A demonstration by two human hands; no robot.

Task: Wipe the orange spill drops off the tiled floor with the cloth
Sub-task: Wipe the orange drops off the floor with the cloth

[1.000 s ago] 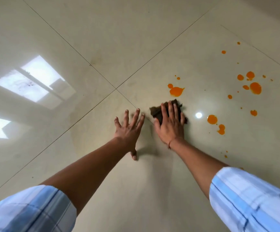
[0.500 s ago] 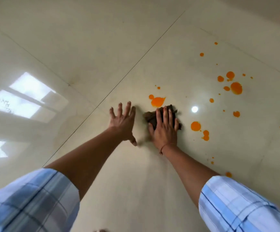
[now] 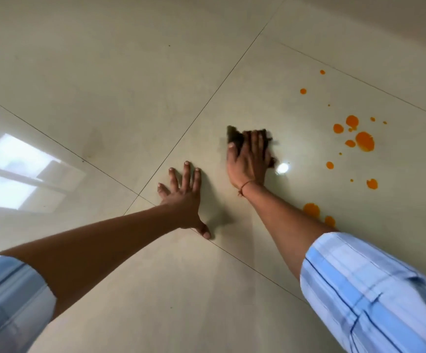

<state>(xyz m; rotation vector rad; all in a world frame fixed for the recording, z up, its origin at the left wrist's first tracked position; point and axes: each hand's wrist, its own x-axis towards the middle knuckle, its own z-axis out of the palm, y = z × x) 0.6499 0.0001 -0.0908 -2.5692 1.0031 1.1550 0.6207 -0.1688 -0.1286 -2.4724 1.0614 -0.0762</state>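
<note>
A small dark brown cloth (image 3: pixel 234 135) lies on the glossy cream tiled floor (image 3: pixel 130 72). My right hand (image 3: pixel 247 161) presses flat on it with straight fingers, and only the cloth's edges show. Flat on the floor to its left rests my left hand (image 3: pixel 183 194), fingers spread, holding nothing. Orange spill drops dot the floor to the right: a large one (image 3: pixel 365 141), smaller ones around it (image 3: pixel 351 121), and two beside my right forearm (image 3: pixel 311 209).
Thin grout lines (image 3: pixel 206 103) cross the floor. A window's reflection (image 3: pixel 16 171) shines at the left and a small light glare (image 3: pixel 282 168) sits just right of the cloth. A wall base runs along the top right.
My right hand has pushed the cloth forward over the orange blob and the small drop beside it; neither shows now. My left hand has stayed flat on the floor. The view shifted.
</note>
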